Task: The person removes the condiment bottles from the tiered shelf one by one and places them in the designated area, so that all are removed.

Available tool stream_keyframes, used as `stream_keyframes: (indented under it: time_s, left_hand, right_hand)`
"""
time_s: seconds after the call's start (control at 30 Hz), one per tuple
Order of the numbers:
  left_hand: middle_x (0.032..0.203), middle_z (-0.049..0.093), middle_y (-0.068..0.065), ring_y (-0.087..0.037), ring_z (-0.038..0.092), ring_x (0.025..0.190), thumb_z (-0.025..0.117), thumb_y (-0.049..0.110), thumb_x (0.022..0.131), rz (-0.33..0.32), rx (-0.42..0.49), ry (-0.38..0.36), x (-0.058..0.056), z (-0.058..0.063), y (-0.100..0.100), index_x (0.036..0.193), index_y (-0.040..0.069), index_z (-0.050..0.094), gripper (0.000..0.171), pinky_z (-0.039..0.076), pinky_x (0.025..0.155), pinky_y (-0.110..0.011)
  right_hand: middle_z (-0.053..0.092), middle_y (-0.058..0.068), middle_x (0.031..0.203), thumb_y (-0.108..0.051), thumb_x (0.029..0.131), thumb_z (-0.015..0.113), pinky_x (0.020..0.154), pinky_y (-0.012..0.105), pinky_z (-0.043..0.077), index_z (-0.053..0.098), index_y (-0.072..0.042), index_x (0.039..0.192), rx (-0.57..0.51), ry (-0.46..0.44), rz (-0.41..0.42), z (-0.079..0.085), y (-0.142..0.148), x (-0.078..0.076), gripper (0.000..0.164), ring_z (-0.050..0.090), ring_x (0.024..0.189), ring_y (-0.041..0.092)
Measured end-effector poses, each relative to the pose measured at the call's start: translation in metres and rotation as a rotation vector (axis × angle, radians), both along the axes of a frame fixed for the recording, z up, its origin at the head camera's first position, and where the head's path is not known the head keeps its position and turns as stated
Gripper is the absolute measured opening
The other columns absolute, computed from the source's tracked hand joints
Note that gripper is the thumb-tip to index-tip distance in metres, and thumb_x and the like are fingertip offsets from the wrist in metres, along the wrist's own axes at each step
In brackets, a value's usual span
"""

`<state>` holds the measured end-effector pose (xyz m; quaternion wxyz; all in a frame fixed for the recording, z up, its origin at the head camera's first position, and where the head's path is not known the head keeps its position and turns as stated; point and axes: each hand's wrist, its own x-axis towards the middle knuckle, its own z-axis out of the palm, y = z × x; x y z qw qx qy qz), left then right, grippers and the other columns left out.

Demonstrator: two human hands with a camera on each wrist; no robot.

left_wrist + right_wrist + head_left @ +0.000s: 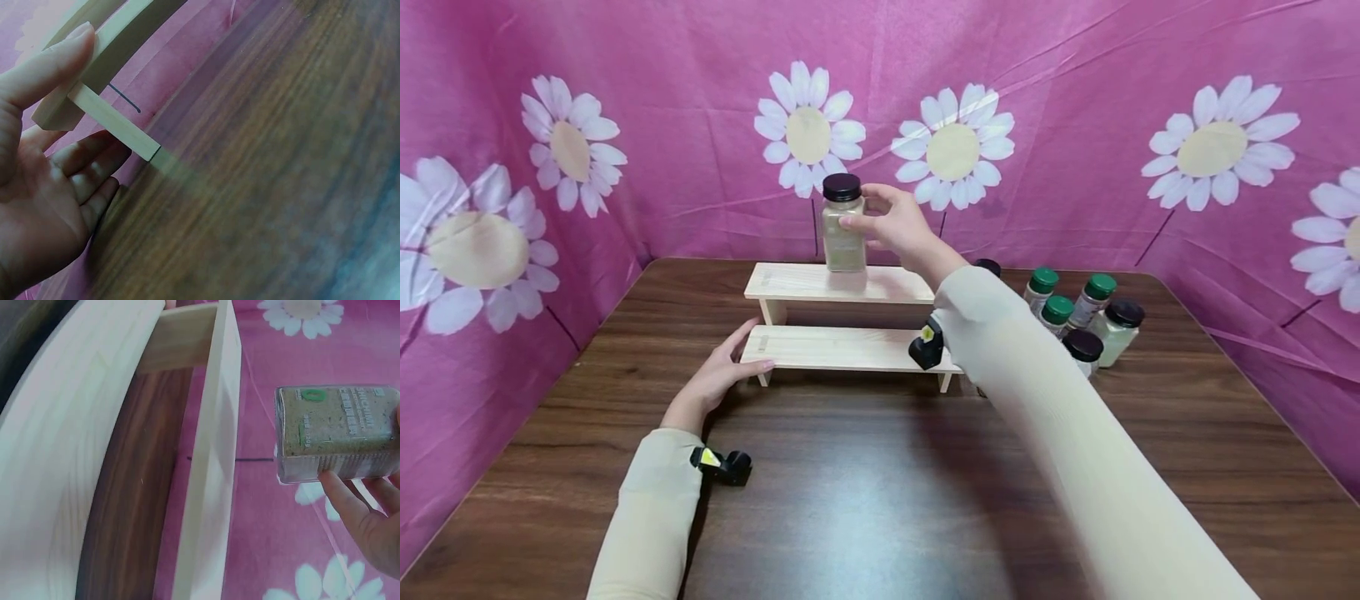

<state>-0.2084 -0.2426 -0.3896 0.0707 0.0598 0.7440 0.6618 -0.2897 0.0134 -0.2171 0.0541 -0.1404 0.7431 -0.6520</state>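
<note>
My right hand [902, 225] pinches a clear spice jar [844, 233] with a black lid, fingers and thumb at its side. The jar is upright, filled with greenish-brown powder, and a gap parts its base from the upper board [883, 285] of a two-tier wooden shelf in the right wrist view. Printing shows on the jar [340, 428] there, too blurred to read fully. At the shelf's left end, my left hand [718, 371] grips the lower board [842, 348]. Its thumb [69, 59] lies against the board's edge, while the other fingers reach around the end and behind.
Right of the shelf stand several spice jars, some with green lids [1101, 287], others with black lids [1124, 313]; my right forearm partly hides them. The brown wooden table [820, 492] meets a pink cloth [700, 175] with white daisies at the back and sides.
</note>
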Motion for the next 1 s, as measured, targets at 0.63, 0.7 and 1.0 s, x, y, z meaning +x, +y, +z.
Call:
stream_keyframes:
  time_s: [0.63, 0.7, 1.0]
  left_hand:
    - [0.129, 0.03, -0.022, -0.022, 0.033, 0.109, 0.063, 0.004, 0.076, -0.006, -0.018, -0.001, 0.0, 0.0, 0.001, 0.139, 0.009, 0.012, 0.081, 0.021, 0.095, -0.036]
    - [0.129, 0.03, -0.021, -0.022, 0.032, 0.109, 0.063, 0.005, 0.076, -0.006, -0.019, -0.003, 0.0, 0.0, 0.002, 0.139, 0.009, 0.012, 0.081, 0.021, 0.095, -0.036]
    - [0.127, 0.031, -0.021, -0.015, 0.037, 0.103, 0.062, 0.004, 0.076, -0.006, -0.016, 0.012, 0.002, 0.002, 0.001, 0.139, 0.007, 0.012, 0.08, 0.03, 0.086, -0.022]
  right_hand:
    - [0.049, 0.01, 0.118, -0.007, 0.076, 0.065, 0.079, 0.039, 0.043, 0.042, -0.008, 0.126, -0.018, 0.009, 0.017, 0.015, 0.077, 0.005, 0.055, 0.048, 0.102, 0.022]
    - [0.051, 0.011, 0.116, -0.006, 0.076, 0.065, 0.077, 0.039, 0.044, 0.044, -0.007, 0.124, -0.045, 0.012, 0.015, 0.016, 0.088, 0.007, 0.053, 0.05, 0.1, 0.023]
    - [0.056, 0.008, 0.103, -0.004, 0.074, 0.067, 0.069, 0.033, 0.047, 0.047, -0.003, 0.118, -0.143, 0.009, 0.004, 0.012, 0.136, 0.019, 0.049, 0.054, 0.089, 0.019]
